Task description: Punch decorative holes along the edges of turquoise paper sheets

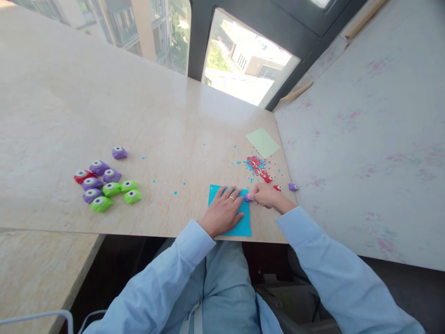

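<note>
A sheet of blue paper (pixel 244 227) lies on the worktop near its front edge. My left hand (pixel 223 212) rests flat on it, fingers spread, with a ring on one finger. At the sheet's right edge, my right hand (pixel 266 195) is closed around a small purple craft punch (pixel 247 197), partly hidden by the fingers. Just behind that hand are two red punches (pixel 268 178), and another purple punch (pixel 293 187) sits to its right, by the wall. Red and blue paper bits (pixel 256 163) are heaped beyond the hand.
Several purple, green and red punches (pixel 111 189) stand grouped on the left of the worktop (pixel 156 116). A pale green sheet (pixel 263 143) lies by the right wall (pixel 365 139). Stray blue bits dot the middle. A window (pixel 243 60) borders the back.
</note>
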Demonstrator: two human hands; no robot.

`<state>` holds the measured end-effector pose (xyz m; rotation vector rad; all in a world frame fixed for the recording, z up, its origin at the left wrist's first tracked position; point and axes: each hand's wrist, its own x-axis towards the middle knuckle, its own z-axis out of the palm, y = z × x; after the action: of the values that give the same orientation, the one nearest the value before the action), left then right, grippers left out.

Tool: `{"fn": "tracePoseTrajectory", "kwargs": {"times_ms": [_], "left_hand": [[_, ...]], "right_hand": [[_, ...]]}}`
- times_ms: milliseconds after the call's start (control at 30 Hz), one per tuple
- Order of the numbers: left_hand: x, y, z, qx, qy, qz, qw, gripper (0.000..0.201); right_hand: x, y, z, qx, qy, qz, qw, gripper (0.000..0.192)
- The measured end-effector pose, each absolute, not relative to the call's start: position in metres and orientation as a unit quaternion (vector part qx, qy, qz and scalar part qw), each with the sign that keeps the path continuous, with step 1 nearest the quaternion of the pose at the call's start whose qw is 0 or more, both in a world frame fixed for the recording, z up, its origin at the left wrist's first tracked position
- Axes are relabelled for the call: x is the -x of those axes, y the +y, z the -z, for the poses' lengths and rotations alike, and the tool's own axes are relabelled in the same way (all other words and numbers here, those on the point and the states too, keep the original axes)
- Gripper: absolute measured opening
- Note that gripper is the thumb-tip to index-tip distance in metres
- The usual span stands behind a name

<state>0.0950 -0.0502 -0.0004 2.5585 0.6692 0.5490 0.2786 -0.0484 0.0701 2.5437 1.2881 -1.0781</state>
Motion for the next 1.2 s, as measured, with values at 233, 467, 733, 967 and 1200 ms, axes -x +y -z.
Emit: {"fn": "tracePoseTrajectory", "kwargs": {"times_ms": [233,467,733,967,1200], "left_hand": [[-0.096,-0.05,0.001,-0.921,0.241,-0.211,0.22,0.042],[-0.095,-0.049,0.0,-0.925,0.24,-0.203,0.214,0.041],[-0.096,-0.047,0.002,-0.922,0.248,-0.208,0.214,0.039],[-0.097,-0.046,0.003,-0.919,0.254,-0.214,0.214,0.039],[-0.096,-0.045,0.004,-0.911,0.25,-0.233,0.231,0.04]], "right_hand": [[-0.279,-0.05,-0.066,-0.843,0.401,0.358,0.017,0.042],[-0.281,-0.068,-0.061,-0.838,0.393,0.372,-0.076,0.039],[-0.278,-0.1,-0.046,-0.788,0.46,0.32,-0.257,0.043],[-0.283,-0.108,-0.031,-0.752,0.591,0.187,-0.224,0.033],[-0.301,-0.12,-0.045,-0.789,0.524,0.141,-0.289,0.041]]}}
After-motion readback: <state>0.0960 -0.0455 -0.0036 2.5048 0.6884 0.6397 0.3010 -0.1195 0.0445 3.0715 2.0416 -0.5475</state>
